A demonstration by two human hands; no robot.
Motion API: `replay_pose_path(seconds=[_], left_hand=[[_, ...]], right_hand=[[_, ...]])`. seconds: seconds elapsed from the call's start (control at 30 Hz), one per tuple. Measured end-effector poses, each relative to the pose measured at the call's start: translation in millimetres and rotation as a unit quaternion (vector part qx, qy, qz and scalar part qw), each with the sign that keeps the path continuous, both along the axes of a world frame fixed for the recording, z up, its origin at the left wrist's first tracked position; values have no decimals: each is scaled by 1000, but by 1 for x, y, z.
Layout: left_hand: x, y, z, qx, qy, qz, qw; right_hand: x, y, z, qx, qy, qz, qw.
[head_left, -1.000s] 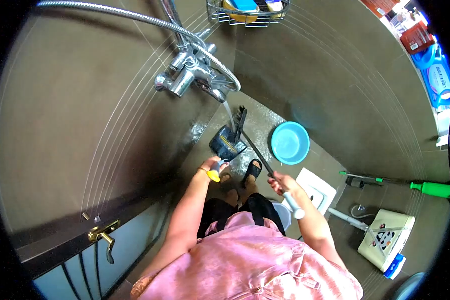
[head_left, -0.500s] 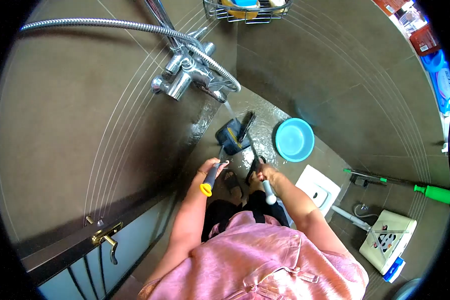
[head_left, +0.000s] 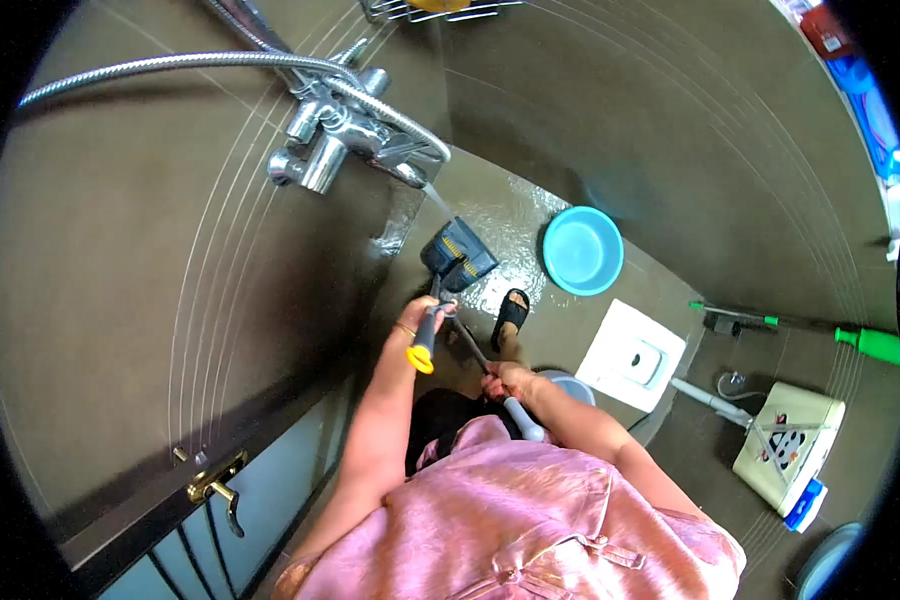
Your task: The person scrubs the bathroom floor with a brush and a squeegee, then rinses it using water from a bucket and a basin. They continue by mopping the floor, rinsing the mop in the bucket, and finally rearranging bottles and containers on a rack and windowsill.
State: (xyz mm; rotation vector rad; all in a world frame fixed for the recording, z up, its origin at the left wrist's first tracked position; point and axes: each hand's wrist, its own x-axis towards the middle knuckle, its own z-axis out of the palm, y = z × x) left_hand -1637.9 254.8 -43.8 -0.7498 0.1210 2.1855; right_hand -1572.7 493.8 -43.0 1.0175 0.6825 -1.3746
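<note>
Below the tap (head_left: 355, 132), the left grip (head_left: 431, 313) clasps the dustpan (head_left: 472, 250), seemingly so the stream (head_left: 437, 200) hits it, while the right grip (head_left: 502, 382), farther from the tap, clutches the broom (head_left: 472, 346).

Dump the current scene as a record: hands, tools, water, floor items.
left_hand: left hand closed on dustpan handle, yellow end toward the person
right_hand: right hand closed on broom, near its pale grip
tap: tap running, stream falling toward dustpan
floor: floor wet, shiny below the tap
basin: blue basin on floor, beside the wall
toilet: white squat toilet, right of basin
</note>
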Motion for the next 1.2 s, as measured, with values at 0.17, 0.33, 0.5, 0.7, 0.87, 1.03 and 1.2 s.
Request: replay_pose_path(seconds=[0.17, 0.33, 0.5, 0.7, 0.87, 1.03, 1.2], left_hand=[[-27, -13, -19, -88, -32, 144, 985], [-59, -11, -7, -141, -74, 140, 977], [-92, 7, 9, -189, -11, 34, 981], [-114, 14, 2, -249, 18, -148, 957], [-85, 32, 2, -412, 53, -137, 899], [-21, 32, -25, -413, 0, -71, 908], [19, 19, -8, -408, 2, -79, 910]], right_hand=[[12, 22, 8, -91, -131, -63, 985], [9, 56, 52, -47, -57, 4, 997], [4, 70, 82, 124, 216, 187, 950], [-29, 67, 111, 232, 390, 335, 826], [-49, 59, 114, 245, 431, 437, 751], [-36, 53, 102, 292, 591, 463, 593], [-31, 44, 118, 267, 570, 512, 585]])
